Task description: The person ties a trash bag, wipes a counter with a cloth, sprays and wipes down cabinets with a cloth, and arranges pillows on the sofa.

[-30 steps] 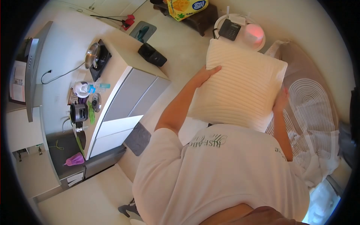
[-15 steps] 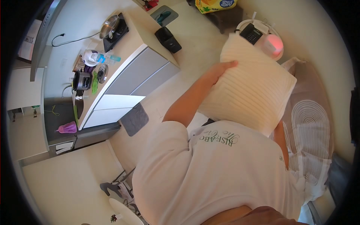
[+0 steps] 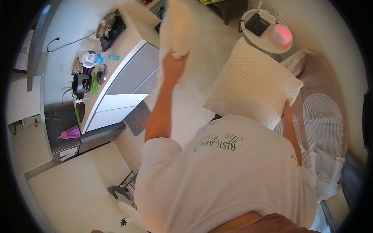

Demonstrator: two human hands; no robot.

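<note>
My left hand [image 3: 175,66] is closed on the lower edge of a cream cushion [image 3: 178,29], raised out to the left and cut off by the top of the view. A second cream cushion [image 3: 250,81] with ribbed stripes lies tilted in front of my torso. Its right side is gripped by my right hand [image 3: 287,110], whose fingers are partly hidden. Beside that cushion, a brown and white bed cover with arch patterns [image 3: 320,112] hangs along the right.
A round white side table [image 3: 250,37] behind the striped cushion holds a black phone [image 3: 257,25] and a pink-glowing lamp [image 3: 280,36]. On the left, a kitchen counter [image 3: 134,37] bears a pan [image 3: 105,25], a rice cooker [image 3: 81,83] and bottles. A grey mat [image 3: 136,118] lies on the floor.
My left hand has moved left and away from the striped cushion, lifting a separate cushion. The striped cushion has shifted slightly left and down, with my right hand now showing at its edge.
</note>
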